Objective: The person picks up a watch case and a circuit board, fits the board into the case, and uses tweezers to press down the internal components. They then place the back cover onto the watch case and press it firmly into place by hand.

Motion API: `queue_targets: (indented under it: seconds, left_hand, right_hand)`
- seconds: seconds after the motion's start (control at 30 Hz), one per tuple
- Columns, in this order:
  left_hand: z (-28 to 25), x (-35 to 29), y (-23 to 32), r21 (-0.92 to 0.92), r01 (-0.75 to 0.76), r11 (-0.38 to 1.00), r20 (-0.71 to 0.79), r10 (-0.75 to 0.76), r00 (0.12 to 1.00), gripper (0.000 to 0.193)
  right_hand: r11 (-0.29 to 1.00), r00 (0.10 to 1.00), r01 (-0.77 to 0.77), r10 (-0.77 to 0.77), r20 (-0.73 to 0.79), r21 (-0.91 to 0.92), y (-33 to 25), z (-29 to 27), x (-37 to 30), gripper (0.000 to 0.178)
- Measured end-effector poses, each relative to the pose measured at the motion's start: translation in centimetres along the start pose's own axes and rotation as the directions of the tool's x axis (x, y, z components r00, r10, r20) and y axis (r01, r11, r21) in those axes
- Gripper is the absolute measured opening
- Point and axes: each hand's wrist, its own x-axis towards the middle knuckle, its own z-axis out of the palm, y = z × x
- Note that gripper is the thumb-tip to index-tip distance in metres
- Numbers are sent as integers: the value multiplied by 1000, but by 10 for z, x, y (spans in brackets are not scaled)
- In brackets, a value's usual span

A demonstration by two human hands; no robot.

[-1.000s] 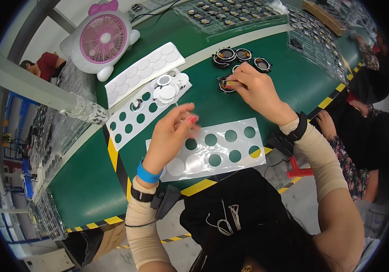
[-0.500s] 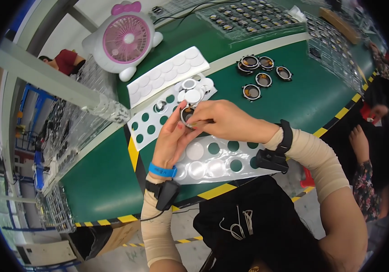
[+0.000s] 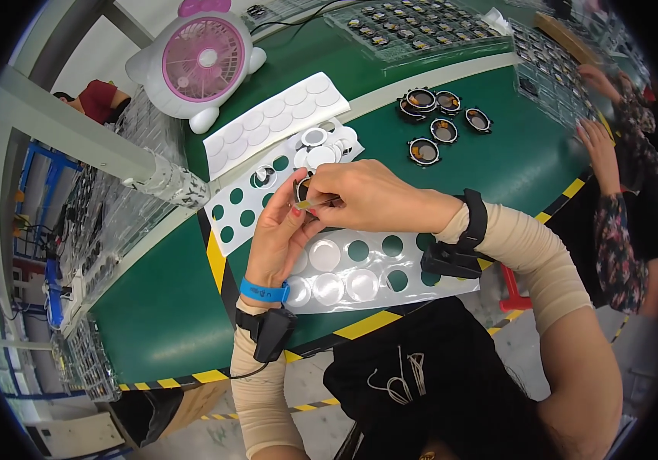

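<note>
My left hand (image 3: 275,238) grips a round watch case (image 3: 302,186) with a dark face and silver rim, held up above the sheets. Over it bends my right hand (image 3: 375,198), its fingertips pinched together at the case's near side; what they hold is mostly hidden. A small yellowish piece (image 3: 303,205) shows by the fingertips. Just beyond my hands, loose white discs (image 3: 321,156) and a white ring (image 3: 313,137) lie piled on a white sheet with round cutouts (image 3: 227,215). Beneath my wrists is a glossy sheet (image 3: 379,264) bearing round stickers and cut-out holes.
Several watch cases (image 3: 444,131) lie on the green table (image 3: 160,307) at the right. A sheet of white round stickers (image 3: 275,119) and a pink-and-white fan (image 3: 205,61) stand farther back. Trays of parts (image 3: 421,34) line the back. A co-worker's hand (image 3: 599,153) rests at the right edge.
Both my hands have shifted slightly left with the watch case, and the case is tilted more. The co-worker's hands have moved up onto the table edge.
</note>
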Motion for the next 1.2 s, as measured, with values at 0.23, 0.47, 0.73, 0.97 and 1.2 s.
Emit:
queue_targets:
  seconds: [0.23,0.47,0.73,0.97,1.2]
  left_hand:
    - [-3,4,0,-52,-34,998,-133,26,991,46]
    - [-29,8,-3,-348,-180,920,-252,93,963,42]
    - [-25,8,-1,-461,-180,869,-198,97,975,42]
    - [-21,5,1,-414,-133,900,-121,90,989,43]
    - [-20,5,2,-353,-124,927,-87,99,991,44]
  right_hand:
    - [995,987,43,-56,-150,-90,18,-3,6,11]
    - [993,971,-83,62,-230,-81,53,-29,42,15]
    - [947,988,-124,146,52,-297,61,-11,73,16]
    - [996,996,-89,89,25,-1,70,2,85,16]
    - [969,972,-197,212,98,-147,64,0,100,20]
